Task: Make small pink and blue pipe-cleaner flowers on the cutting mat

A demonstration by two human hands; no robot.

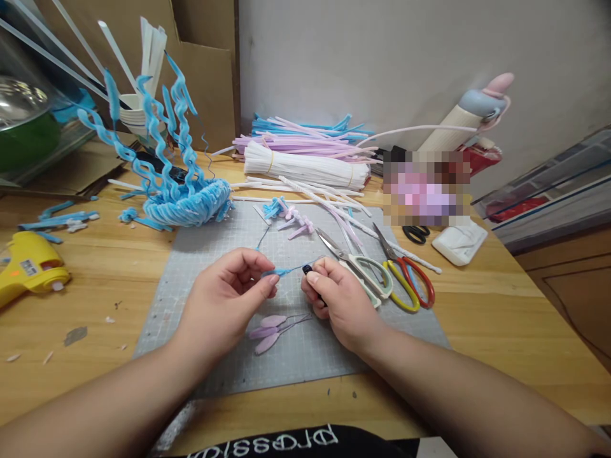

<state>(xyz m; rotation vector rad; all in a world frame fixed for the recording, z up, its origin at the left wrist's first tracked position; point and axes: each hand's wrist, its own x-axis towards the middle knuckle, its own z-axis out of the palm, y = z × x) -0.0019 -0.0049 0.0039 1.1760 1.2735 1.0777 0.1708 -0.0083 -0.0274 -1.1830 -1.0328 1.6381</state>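
My left hand (238, 283) pinches a short blue pipe cleaner (282, 272) between thumb and fingertips, its thin bare wire end pointing right. My right hand (337, 289) is closed around a small black tool (306, 270), mostly hidden in the fist; its kind cannot be made out. The black tip is right by the wire. Below the hands, three pink and purple petal shapes with wire stems (268, 332) lie on the grey cutting mat (214, 375). Beyond them are small pink pipe-cleaner pieces (298, 222) and a blue one (273, 207).
Green-handled scissors (370, 277) and red-and-yellow-handled scissors (405, 286) lie right of my hands. A curly blue pipe-cleaner piece (188, 202) stands back left, a yellow glue gun (33, 270) far left. Bundled white pipe cleaners (305, 166) and a white case (459, 243) are farther back.
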